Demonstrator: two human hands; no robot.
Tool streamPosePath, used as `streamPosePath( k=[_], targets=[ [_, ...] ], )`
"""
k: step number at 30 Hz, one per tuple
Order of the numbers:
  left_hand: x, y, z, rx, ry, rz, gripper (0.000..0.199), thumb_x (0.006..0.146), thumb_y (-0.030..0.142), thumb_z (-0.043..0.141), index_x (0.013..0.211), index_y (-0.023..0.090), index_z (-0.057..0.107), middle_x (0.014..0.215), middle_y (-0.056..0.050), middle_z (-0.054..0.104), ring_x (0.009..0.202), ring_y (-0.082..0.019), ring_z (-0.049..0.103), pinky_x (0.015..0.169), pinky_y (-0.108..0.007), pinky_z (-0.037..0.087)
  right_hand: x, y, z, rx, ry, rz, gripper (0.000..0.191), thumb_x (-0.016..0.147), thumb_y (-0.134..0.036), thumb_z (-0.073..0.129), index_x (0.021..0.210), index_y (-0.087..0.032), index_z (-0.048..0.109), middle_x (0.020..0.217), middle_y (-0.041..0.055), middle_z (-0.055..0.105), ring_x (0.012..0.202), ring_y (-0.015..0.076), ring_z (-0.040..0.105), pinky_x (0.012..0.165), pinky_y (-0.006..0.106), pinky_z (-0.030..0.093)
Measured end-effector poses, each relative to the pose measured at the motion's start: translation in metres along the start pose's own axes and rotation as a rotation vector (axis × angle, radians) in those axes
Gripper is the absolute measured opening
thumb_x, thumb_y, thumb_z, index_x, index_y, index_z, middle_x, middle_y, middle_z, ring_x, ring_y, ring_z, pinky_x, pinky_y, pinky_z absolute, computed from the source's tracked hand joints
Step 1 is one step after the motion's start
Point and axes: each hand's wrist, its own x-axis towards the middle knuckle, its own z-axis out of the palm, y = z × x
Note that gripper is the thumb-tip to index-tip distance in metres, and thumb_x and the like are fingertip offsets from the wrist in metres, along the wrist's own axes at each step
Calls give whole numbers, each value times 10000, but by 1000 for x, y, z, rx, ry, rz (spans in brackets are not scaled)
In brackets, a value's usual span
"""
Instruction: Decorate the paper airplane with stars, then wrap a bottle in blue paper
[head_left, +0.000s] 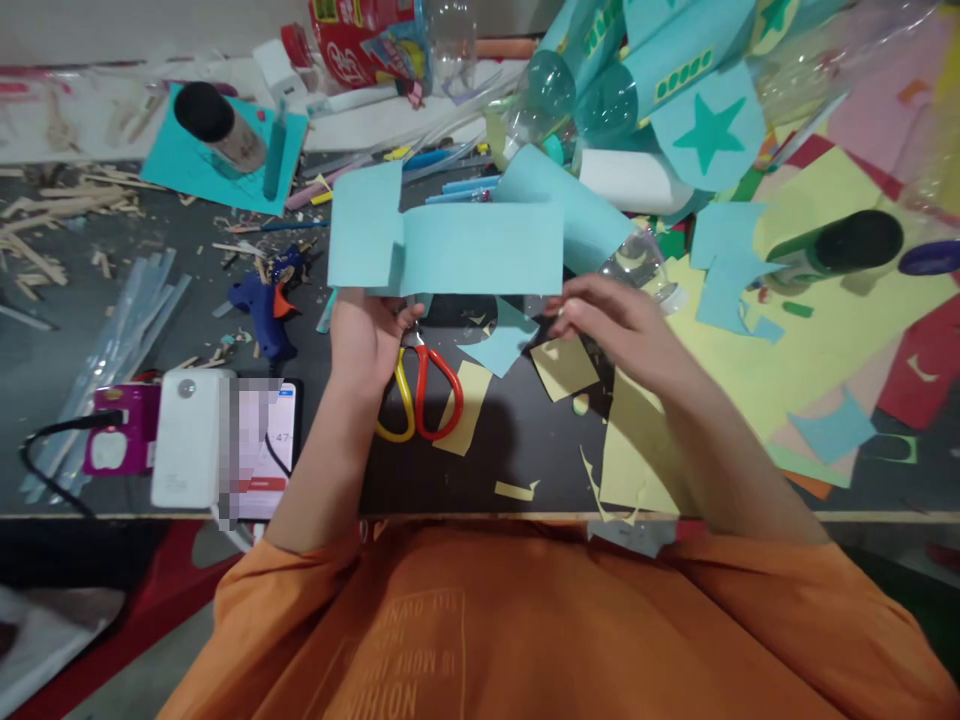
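A light blue paper piece (484,248), made of a long strip with a wider panel at its left end, is held up over the table. My left hand (369,335) is closed on the lower edge of the left panel, its fingers partly behind the paper. At the strip's lower right corner my right hand (611,325) pinches the paper between thumb and fingers. Scissors (439,400) with one yellow and one red handle lie on the table just below, blades partly hidden. Light blue and yellow paper scraps (501,338) lie beneath the held paper.
A blue glue gun (262,310), clear glue sticks (124,345), a white power bank (191,435) and a phone (266,450) lie left. Plastic bottles with blue paper (667,75) crowd the back. Yellow sheets (720,370) and a dark-capped bottle (859,240) occupy the right.
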Motion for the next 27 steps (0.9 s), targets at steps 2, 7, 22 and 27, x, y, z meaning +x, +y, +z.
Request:
streamPosePath(
  k=[2,7,22,27],
  targets=[
    [0,0,-1,-8,7,39,288,1052,238,368,884,229,602,648,32,628,530,-100,571,460,-194,467,-23,-8,-25,-392,-37,-6,469,930,-646,515,1054,-231,695,1077,99,743,962,259,723,836,427,601],
    [0,0,-6,-44,-26,73,279,1054,260,359,976,246,626,877,-11,735,684,-121,650,519,-206,507,-82,34,-46,-907,-40,-34,815,987,-677,248,1447,-57,511,1498,259,527,1419,419,483,1135,602,445],
    [-2,5,-5,-67,35,106,160,1021,262,418,956,237,562,1092,-58,726,1216,-159,635,1096,-347,523,-64,58,8,-901,-66,65,678,1039,-497,226,1606,-128,240,1689,142,255,1580,312,199,1277,580,224],
    [3,8,-13,-13,-5,159,225,1037,294,324,1025,290,549,1208,-22,718,1401,-133,528,1156,-315,489,-54,49,20,-833,61,-75,586,1038,-429,304,1528,-120,398,1615,183,408,1527,331,343,1236,589,309]
  ],
)
